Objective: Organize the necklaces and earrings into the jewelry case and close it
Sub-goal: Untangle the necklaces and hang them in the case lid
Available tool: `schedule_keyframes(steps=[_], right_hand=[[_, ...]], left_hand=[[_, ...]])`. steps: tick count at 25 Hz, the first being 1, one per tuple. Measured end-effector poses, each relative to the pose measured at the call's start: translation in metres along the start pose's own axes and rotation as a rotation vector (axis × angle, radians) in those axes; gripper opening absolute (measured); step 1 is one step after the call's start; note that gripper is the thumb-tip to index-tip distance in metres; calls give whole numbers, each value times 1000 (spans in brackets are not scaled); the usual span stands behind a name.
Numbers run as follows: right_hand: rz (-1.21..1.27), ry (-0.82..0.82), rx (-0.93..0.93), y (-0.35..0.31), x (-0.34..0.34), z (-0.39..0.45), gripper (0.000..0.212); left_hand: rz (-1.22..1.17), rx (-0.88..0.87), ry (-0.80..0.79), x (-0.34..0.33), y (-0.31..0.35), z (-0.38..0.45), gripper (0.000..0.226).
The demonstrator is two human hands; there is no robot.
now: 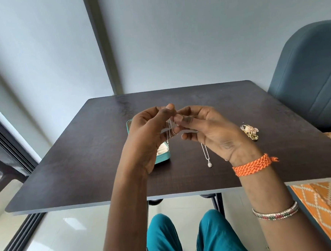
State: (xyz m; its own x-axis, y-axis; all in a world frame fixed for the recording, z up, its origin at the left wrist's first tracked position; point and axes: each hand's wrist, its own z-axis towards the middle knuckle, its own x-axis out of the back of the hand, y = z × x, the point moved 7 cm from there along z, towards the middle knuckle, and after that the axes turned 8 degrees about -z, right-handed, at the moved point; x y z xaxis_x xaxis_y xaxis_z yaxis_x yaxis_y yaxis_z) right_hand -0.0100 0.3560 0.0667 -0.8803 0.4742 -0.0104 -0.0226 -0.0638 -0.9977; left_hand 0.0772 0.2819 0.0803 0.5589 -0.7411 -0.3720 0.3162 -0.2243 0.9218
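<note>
My left hand [151,130] and my right hand [206,130] are raised over the middle of the dark table [85,171], fingertips together, both pinching a thin silver necklace chain [171,127]. A second silver chain with a small round pendant [209,164] hangs below my right hand. The teal jewelry case [162,157] lies open on the table behind my left hand, mostly hidden by it; a cream lining shows. A cluster of gold jewelry [249,131] lies on the table to the right.
A blue padded chair [311,78] stands at the table's far right. An orange patterned cloth [325,207] lies at the right edge. A dark window frame runs along the left. My knees in teal trousers sit under the near table edge.
</note>
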Motion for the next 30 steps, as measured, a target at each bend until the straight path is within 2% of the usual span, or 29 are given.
schedule_keyframes(steps=[2,5,7,9,11,14,15,16,18,20,22,25,28,30], right_hand=[[-114,19,33,-3,1,1,15],[-441,161,103,-9,4,4,6],[-581,261,128,-11,3,5,9],[-581,286,125,-7,1,7,12],[-537,274,110,0,-3,9,15],[-412,288,88,4,3,8,16],[-400,310,100,2,7,6,15],[-415,322,119,-1,8,4,14],[-442,308,122,-4,6,3,14],[-370,259,75,0,0,2,15],[-119,196,57,4,-6,1,15],[222,131,73,8,-10,0,10],[396,72,32,11,-15,0,13],[435,41,1,11,-18,0,17]], left_hand=[[76,2,-45,-4,4,-1,22],[154,-1,-71,-10,9,-6,23],[65,40,-5,-4,10,-5,26],[-43,102,34,4,7,-3,21],[12,98,15,10,7,-1,17],[345,-83,72,17,17,2,18],[381,-127,88,17,20,4,19],[346,-134,77,16,20,4,21],[119,-68,40,16,14,6,25],[-15,-20,27,18,10,8,23],[72,-45,86,22,10,11,20],[236,-150,269,29,15,17,24],[266,-207,319,26,16,21,25],[212,-140,306,27,9,24,26]])
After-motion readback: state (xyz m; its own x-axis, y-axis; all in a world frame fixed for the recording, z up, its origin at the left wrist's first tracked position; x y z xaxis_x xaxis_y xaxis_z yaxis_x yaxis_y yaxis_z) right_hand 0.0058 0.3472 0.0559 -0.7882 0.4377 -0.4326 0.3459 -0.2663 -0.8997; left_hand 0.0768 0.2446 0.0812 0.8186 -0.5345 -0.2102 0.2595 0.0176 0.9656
